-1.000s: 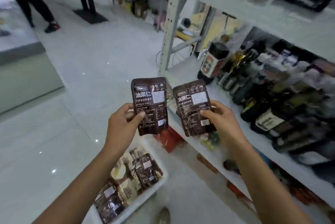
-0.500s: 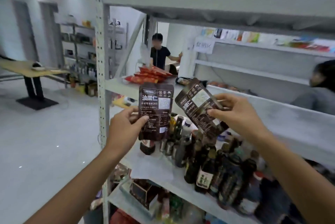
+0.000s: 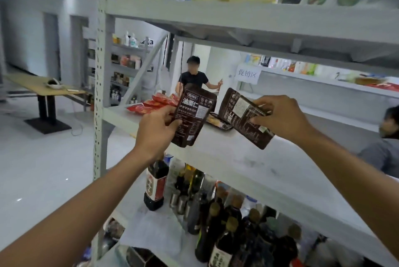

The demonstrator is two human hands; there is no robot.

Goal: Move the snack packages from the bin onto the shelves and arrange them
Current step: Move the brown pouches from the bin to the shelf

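My left hand (image 3: 155,131) grips a dark brown snack pouch (image 3: 195,115) with white lettering, held upright in front of the white middle shelf (image 3: 254,163). My right hand (image 3: 280,118) pinches a second brown pouch (image 3: 241,115), tilted with its top toward the left, just over the shelf's front edge. Behind the two pouches another dark pouch (image 3: 222,125) lies flat on the shelf, with red packets (image 3: 151,104) to its left. The bin is out of view.
Dark sauce bottles (image 3: 207,212) crowd the shelf below. The top shelf (image 3: 237,18) carries yellow bags and round bowls. An upright post (image 3: 99,85) marks the rack's left end. One person stands behind the rack (image 3: 193,76), another at the right edge (image 3: 386,137).
Both hands rose with their pouches from over the bin on the floor to the middle shelf. The right pouch has tilted further and moved closer to the shelf.
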